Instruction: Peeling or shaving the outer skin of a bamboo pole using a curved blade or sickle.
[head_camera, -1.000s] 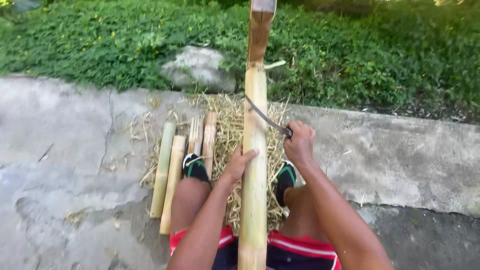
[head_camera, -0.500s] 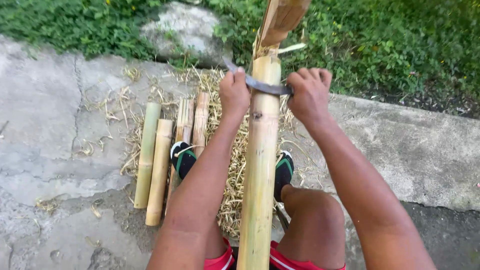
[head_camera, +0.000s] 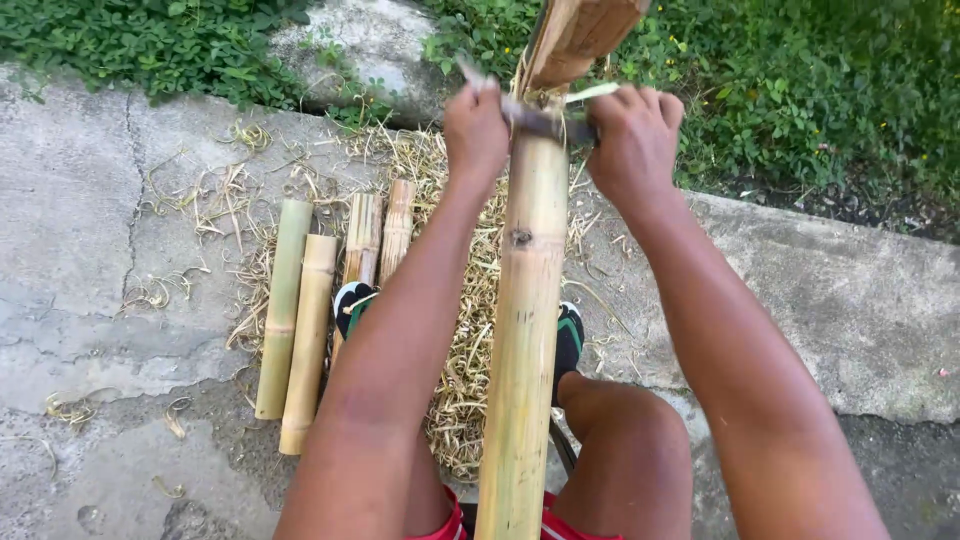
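A long yellow-green bamboo pole (head_camera: 525, 320) runs up between my knees, its upper end stripped to brown wood (head_camera: 580, 35). A dark curved blade (head_camera: 535, 118) lies across the pole just below that stripped part. My left hand (head_camera: 475, 125) grips the blade's left end and my right hand (head_camera: 630, 140) grips its right end, both fists closed. My feet in black and green sandals (head_camera: 352, 300) rest on a heap of pale shavings (head_camera: 470, 330).
Several cut bamboo pieces (head_camera: 310, 320) lie side by side on the cracked concrete (head_camera: 90, 260) left of my legs. A grey stone (head_camera: 370, 40) and green ground plants (head_camera: 800, 90) lie beyond the concrete edge.
The pole and both hands sit higher and closer in view. My left hand moved from the pole's side up to the blade's left end, and both hands now hold the blade across the pole.
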